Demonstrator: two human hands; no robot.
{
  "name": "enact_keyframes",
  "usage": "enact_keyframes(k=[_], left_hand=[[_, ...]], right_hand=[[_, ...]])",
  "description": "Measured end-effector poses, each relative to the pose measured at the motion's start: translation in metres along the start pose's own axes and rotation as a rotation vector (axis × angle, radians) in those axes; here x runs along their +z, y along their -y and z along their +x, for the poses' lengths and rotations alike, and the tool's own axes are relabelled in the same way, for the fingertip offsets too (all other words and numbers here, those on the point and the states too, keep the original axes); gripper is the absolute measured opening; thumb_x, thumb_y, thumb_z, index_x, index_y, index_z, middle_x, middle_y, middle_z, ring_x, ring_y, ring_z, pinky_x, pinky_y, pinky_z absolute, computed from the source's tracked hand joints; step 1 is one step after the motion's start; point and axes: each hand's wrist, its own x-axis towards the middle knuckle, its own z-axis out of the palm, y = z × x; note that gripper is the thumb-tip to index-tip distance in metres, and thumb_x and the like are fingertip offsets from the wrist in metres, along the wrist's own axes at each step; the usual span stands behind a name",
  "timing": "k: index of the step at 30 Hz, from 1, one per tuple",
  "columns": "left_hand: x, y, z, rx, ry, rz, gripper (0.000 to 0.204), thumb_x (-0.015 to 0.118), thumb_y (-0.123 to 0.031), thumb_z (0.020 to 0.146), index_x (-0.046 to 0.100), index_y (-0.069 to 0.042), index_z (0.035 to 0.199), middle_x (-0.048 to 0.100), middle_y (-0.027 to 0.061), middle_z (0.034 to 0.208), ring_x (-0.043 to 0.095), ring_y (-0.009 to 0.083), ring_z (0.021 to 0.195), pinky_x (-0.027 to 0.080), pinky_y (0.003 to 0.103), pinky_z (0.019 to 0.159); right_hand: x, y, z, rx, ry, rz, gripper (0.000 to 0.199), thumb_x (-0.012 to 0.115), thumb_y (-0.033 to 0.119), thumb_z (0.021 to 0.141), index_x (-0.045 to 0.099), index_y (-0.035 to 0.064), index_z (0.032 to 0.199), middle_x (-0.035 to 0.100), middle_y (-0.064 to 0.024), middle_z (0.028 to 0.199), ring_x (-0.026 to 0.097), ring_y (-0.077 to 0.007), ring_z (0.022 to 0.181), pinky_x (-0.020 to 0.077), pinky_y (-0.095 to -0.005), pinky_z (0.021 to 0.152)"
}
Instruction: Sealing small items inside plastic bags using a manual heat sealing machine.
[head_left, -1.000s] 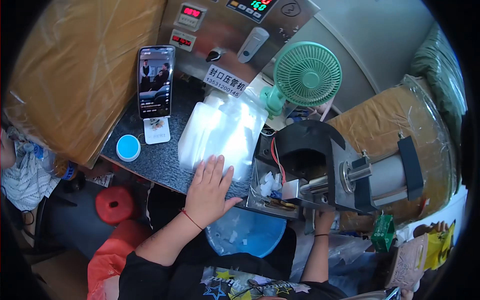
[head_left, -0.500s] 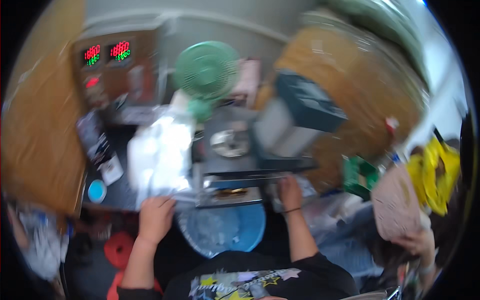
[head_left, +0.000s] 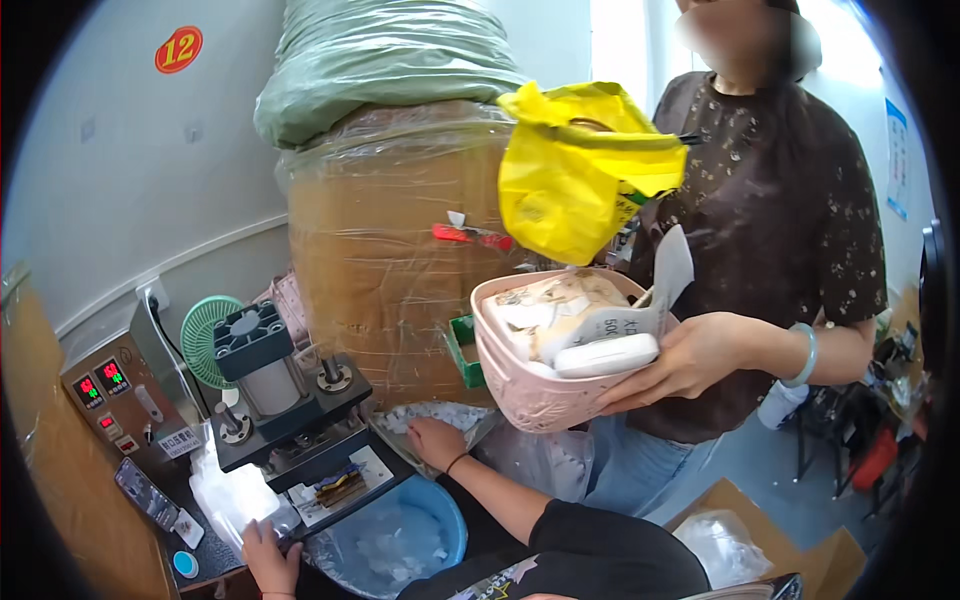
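Observation:
My left hand (head_left: pixel 270 560) lies at the front edge of a stack of transparent plastic bags (head_left: pixel 228 492), fingers stretched over it and thumb apart. Beside that stack stands a press machine (head_left: pixel 280 375) with a grey cylinder and dark plates. A light lower plate (head_left: pixel 368 484) carries small brass-coloured and dark parts. My right hand (head_left: pixel 440 445) reaches to an open plastic bag of small whitish pieces (head_left: pixel 470 412), right of the press. Its fingertips are partly hidden among the pieces. Below the press, a blue basin (head_left: pixel 455 530) lined with plastic holds whitish pieces.
At right a person (head_left: pixel 770 210) holds a pink basket (head_left: pixel 535 405) of packets and a white case; a yellow bag (head_left: pixel 560 205) hangs above it. Behind are a large wrapped carton (head_left: pixel 370 220), a green fan (head_left: pixel 205 335), and a control box (head_left: pixel 120 385). A phone (head_left: pixel 145 495) stands left.
My view has swung up and right, so the person with the basket now fills the right side. My left hand stays at the bags; my right hand is now at the bag of pieces.

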Motion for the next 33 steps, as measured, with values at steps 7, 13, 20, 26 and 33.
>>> enact_keyframes(k=[7,13,20,26,33], left_hand=[[-0.159,-0.164,0.059,0.379,-0.004,-0.580,0.083,0.085,-0.031,0.071,0.049,0.003,0.138,0.056,0.0215,0.133,0.058,0.0354,0.120,0.043,0.043,0.104],[-0.204,-0.299,0.178,0.533,-0.257,-0.641,0.121,0.085,-0.053,0.072,0.014,-0.008,0.159,0.037,0.0197,0.153,0.050,0.0358,0.132,0.039,0.047,0.109],[-0.199,-0.320,0.231,0.424,-0.312,-0.773,0.082,0.091,-0.018,0.067,0.047,-0.005,0.135,0.050,0.0147,0.130,0.052,0.0310,0.124,0.043,0.040,0.105],[-0.173,-0.277,0.212,0.539,-0.444,-0.678,0.071,0.085,-0.010,0.075,0.044,-0.006,0.132,0.050,0.0098,0.123,0.054,0.0234,0.114,0.045,0.036,0.100],[-0.167,-0.254,0.135,0.029,0.405,-2.440,0.055,0.060,-0.022,0.101,0.038,-0.007,0.150,0.057,0.0137,0.141,0.059,0.0277,0.126,0.047,0.043,0.108]], right_hand=[[0.007,0.004,0.003,-0.102,0.037,0.049,0.023,0.055,0.030,0.095,0.066,0.0108,0.091,0.069,-0.0111,0.094,0.067,-0.0345,0.088,0.0530,-0.0495,0.073],[0.000,-0.009,0.000,-0.089,0.026,0.050,0.023,0.056,0.030,0.094,0.067,0.0109,0.089,0.069,-0.0113,0.093,0.067,-0.0348,0.086,0.0529,-0.0501,0.073],[-0.008,-0.003,-0.012,-0.282,-0.039,0.173,0.021,0.060,0.028,0.092,0.068,0.0104,0.101,0.069,-0.0134,0.095,0.067,-0.0358,0.091,0.0529,-0.0485,0.078],[-0.161,0.025,-0.065,-0.744,0.443,0.401,0.029,0.069,0.025,0.091,0.066,0.0026,0.109,0.068,-0.0158,0.101,0.066,-0.0340,0.097,0.0526,-0.0434,0.086],[-0.407,0.100,-0.137,-0.496,-0.731,-0.371,0.038,0.073,0.022,0.086,0.066,0.0087,0.121,0.059,-0.0161,0.128,0.059,-0.0347,0.113,0.0470,-0.0475,0.094]])
